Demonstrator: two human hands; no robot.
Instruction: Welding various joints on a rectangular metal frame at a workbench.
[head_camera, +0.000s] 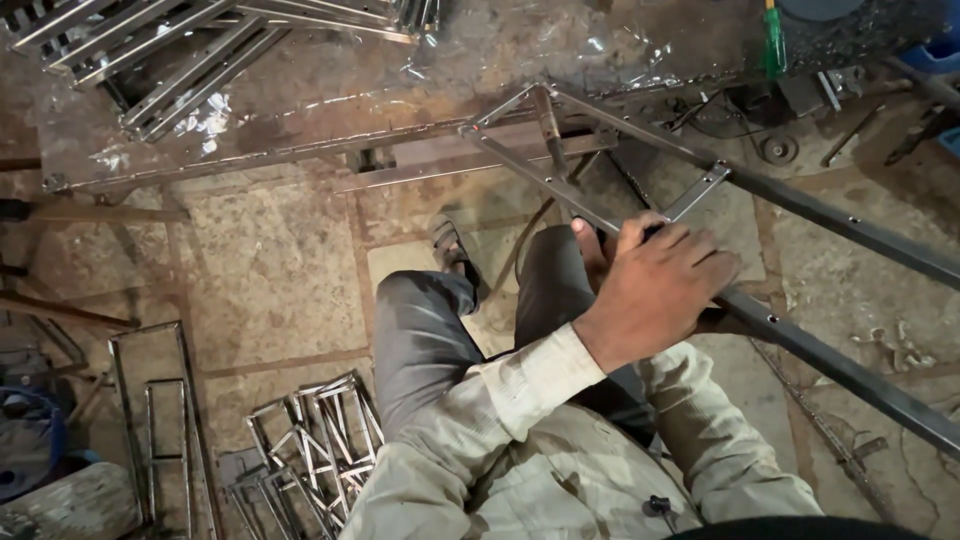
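Welded steel frame (800, 215) of long dark square bars lay slanted across the floor, one end propped on the low workbench (300, 110). Left hand (655, 290) was clamped over the nearer bar, fingers (690, 250) curled around it, apparently pinning the frame steady against the raised knee (560, 270). Right hand was mostly hidden behind the left; only a thumb-like bit showed, so its grip could not be told. A thin cross brace (695, 190) sat just beyond the left hand. Sandalled foot (450, 250) was planted left of the frame. Green-handled screwdriver (774, 42) lay on the bench beyond the frame. Small wire frames (310, 440) were piled well left of the frame, near the person's leg.
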